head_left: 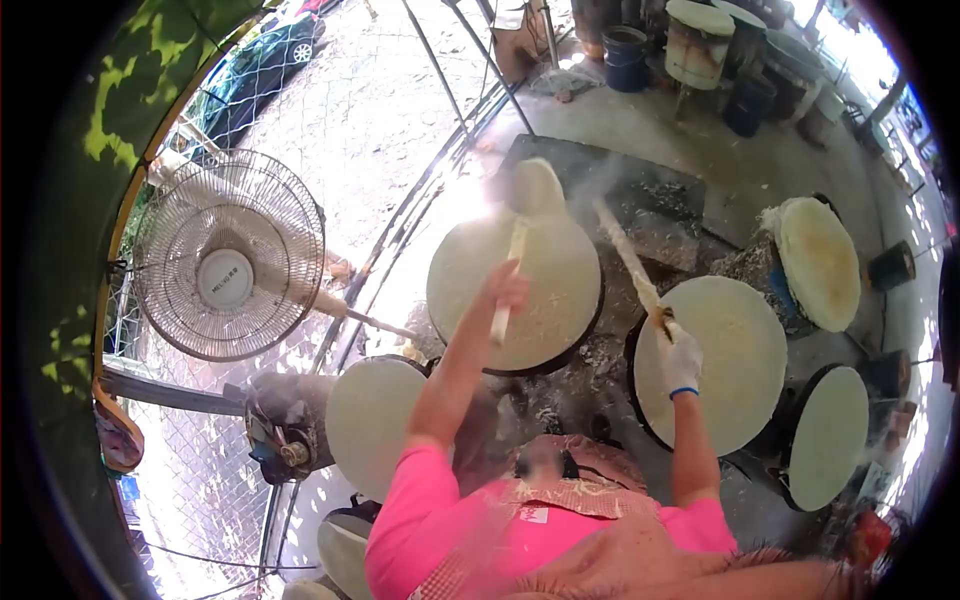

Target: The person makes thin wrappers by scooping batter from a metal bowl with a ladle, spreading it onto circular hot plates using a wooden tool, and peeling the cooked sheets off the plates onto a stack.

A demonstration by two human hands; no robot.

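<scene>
Over the central round (560, 305): we find a pale, thin-looking disc on a dark-rimmed pan (546, 371); a flat stick (519, 242) lies on or just above it, and we cannot tell which.
Risk at the flat stick: if it bears down unevenly or an edge digs in, we judge that the disc could tear or crease.
Risk at the long stick (630, 254): its rough, pale coating could shed bits onto the neighbouring round (742, 350), just right of the central round, if the stick were knocked.
Risk in the haze (590, 183): hanging beyond the central round's far edge, it could make us misjudge a reach; a hot pan could burn bare fingers.
Left hand (511, 287): bare, over the central round, fingers closed around the flat stick near its middle.
Right hand (682, 358): gloved, right of the central round and above the neighbouring round, fingers curled about the long stick's near end; we cannot tell whether it touches the disc below.
Both hands: apart, each clamped on its own stick.
</scene>
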